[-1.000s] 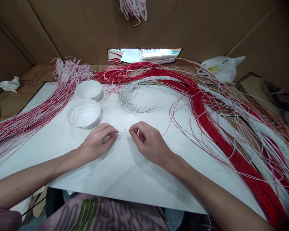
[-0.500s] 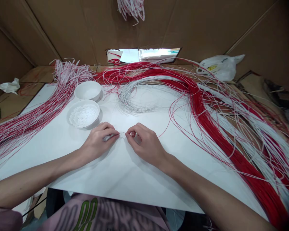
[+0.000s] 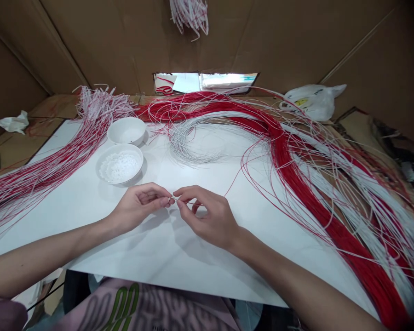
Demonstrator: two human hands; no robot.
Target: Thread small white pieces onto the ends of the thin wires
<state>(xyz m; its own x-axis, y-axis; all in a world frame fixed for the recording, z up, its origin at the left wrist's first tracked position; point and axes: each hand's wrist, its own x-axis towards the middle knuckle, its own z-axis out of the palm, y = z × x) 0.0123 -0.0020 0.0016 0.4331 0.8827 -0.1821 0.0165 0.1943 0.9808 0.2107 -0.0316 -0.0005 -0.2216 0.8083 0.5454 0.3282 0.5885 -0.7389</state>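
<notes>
My left hand is closed, thumb and fingertips pinching a tiny whitish piece whose kind is too small to tell. Tip to tip with it, my right hand pinches the end of a thin red cord. The cord runs through the right hand and out toward the loose strands. Both hands hover just above the white tabletop. Beyond my left hand stands a white bowl filled with small white pieces. A second white bowl sits right behind it.
A thick bundle of red cords and white cords curves down the right side. Red-and-white strands with whitish ends lie at left. A plastic bag rests at the back right. Cardboard walls enclose the table.
My hands have come together so their fingertips nearly touch at the small piece. The left fingers have straightened, and pale material seen inside that hand earlier no longer shows.
</notes>
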